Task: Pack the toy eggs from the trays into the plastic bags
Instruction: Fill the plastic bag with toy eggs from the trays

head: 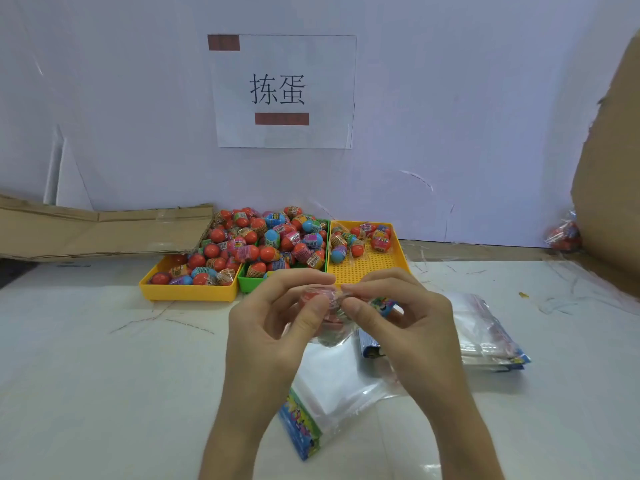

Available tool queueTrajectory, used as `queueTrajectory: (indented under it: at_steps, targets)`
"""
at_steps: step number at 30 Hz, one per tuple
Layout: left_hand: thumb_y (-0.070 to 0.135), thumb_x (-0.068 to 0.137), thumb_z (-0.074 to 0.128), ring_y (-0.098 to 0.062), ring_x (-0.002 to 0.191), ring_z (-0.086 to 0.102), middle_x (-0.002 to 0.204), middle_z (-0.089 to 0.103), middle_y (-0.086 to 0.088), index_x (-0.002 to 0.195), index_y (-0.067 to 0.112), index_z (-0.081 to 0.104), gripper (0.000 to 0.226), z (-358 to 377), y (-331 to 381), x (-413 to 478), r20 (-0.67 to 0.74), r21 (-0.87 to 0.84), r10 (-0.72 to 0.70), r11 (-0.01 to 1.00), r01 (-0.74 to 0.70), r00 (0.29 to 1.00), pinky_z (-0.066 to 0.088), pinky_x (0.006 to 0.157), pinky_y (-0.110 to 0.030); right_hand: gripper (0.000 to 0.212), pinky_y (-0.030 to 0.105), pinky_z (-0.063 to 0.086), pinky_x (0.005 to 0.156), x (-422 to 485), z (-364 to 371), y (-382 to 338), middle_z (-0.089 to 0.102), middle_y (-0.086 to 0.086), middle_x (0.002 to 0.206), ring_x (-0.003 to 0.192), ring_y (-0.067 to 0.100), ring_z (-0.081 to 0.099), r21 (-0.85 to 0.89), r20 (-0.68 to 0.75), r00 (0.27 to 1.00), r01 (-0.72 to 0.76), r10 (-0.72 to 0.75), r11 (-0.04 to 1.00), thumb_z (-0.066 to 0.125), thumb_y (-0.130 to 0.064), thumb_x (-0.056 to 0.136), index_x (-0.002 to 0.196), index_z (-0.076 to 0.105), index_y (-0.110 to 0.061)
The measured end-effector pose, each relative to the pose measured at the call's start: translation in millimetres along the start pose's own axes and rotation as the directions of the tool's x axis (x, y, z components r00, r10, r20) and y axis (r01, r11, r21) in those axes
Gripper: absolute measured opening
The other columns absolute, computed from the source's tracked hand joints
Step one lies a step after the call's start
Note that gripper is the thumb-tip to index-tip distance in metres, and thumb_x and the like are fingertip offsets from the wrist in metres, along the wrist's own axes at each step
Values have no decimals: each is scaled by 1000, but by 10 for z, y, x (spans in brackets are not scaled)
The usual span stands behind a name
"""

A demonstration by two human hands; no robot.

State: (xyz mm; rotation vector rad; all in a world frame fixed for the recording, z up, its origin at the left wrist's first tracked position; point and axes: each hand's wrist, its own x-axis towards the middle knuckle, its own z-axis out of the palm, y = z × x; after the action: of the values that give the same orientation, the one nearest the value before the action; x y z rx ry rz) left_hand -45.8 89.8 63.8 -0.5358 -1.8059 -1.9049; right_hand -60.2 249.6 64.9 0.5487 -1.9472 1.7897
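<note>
Both hands meet in the near middle of the white table (86, 358), working at the mouth of a clear plastic bag (341, 372) with a printed cartoon header strip. The left hand (277, 327) has its thumb and fingers curled round a red toy egg (313, 297) in crinkly wrap, and the right hand (394, 320) pinches the film beside it, a second, blue-printed egg (382, 303) showing between its fingers. Whether the eggs are already inside the bag's mouth cannot be told through the clear film. To do this step well, I judge the right hand should hold one lip of the bag wide while the left pushes the egg straight down, since thin film tends to fold shut and catch on wrap. The supply lies far of the hands: a yellow plastic tray (188, 292) at left and a green plastic tray (247, 284) in the middle, both heaped with eggs, and a yellow pegged tray (367, 268) at right, mostly bare. A stack of flat bags (485, 334) lies near right, within reach. Flattened cardboard (104, 230) lies far left, a paper sign (284, 91) hangs on the wall, and a filled bag of eggs (564, 233) sits far right. Nothing blocks the hands.
</note>
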Motion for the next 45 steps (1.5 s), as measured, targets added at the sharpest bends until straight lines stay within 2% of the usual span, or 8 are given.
queueTrajectory:
  at_steps: [9, 17, 22, 27, 30, 33, 38, 45]
  targets:
    - [24, 85, 68, -25, 106, 71, 108, 75, -7, 98, 24, 76, 15, -93, -35, 19, 55, -170, 17, 985, -8, 998, 59, 81, -30, 11, 26, 54, 67, -14, 21, -34, 67, -5, 85, 86, 19, 65, -33, -81, 986, 146, -149, 989, 80, -26, 77, 87, 80, -24]
    - [20, 80, 72, -20, 97, 73, 97, 77, -8, 84, 25, 77, 8, -55, -31, 19, -25, -322, -64, 945, 52, 998, 58, 73, -27, 17, 25, 50, 62, -26, 61, -32, 62, -11, 77, 77, 17, 63, -109, -132, 971, 187, -201, 976, 77, -22, 81, 81, 73, -38]
    - [25, 79, 69, -18, 94, 73, 95, 78, -5, 84, 29, 78, 11, -9, -17, 15, -78, -272, -71, 961, 47, 994, 58, 72, -25, 11, 18, 48, 64, -24, 73, -3, 61, -11, 80, 80, 15, 62, -125, -111, 980, 152, -166, 980, 73, -18, 85, 79, 70, -27]
    - [13, 89, 64, -16, 90, 74, 94, 77, -2, 91, 29, 74, 19, 29, 25, 7, -103, -130, 23, 991, -36, 994, 59, 69, -23, 9, 23, 47, 71, -21, 73, -13, 63, -11, 82, 83, 14, 61, -79, -5, 1000, 12, -12, 997, 61, -24, 92, 84, 65, -24]
    - [8, 90, 64, -21, 93, 74, 95, 77, -5, 97, 23, 68, 17, 32, 34, 2, -99, -96, 58, 993, -67, 993, 61, 73, -31, 16, 21, 48, 77, -22, 25, -70, 68, -9, 91, 92, 12, 63, -39, 24, 999, -41, 42, 998, 57, -39, 94, 94, 69, -28]
    - [8, 89, 66, -26, 94, 73, 95, 76, -5, 100, 23, 65, 18, 50, 54, 3, -68, -53, 78, 995, -82, 995, 62, 79, -37, 31, 24, 52, 82, -33, 4, -118, 68, -7, 102, 101, 14, 64, -59, 81, 995, -50, 55, 997, 62, -54, 82, 105, 70, -34]
    - [16, 87, 74, -28, 95, 74, 96, 77, -6, 104, 22, 63, 21, 41, 81, -5, -10, -96, 76, 993, -76, 997, 61, 80, -35, 9, 35, 54, 80, -5, 38, -108, 67, -5, 86, 91, 20, 66, -83, 77, 997, 4, 2, 997, 79, -29, 76, 82, 76, -23]
    - [17, 87, 70, -25, 92, 76, 97, 78, -9, 111, 20, 58, 26, 29, 56, 3, 3, -210, 35, 977, -33, 999, 60, 77, -27, 4, 26, 51, 75, 18, 15, -72, 66, 0, 82, 84, 19, 64, 79, 88, 992, -92, 85, 993, 76, -20, 76, 72, 77, -21]
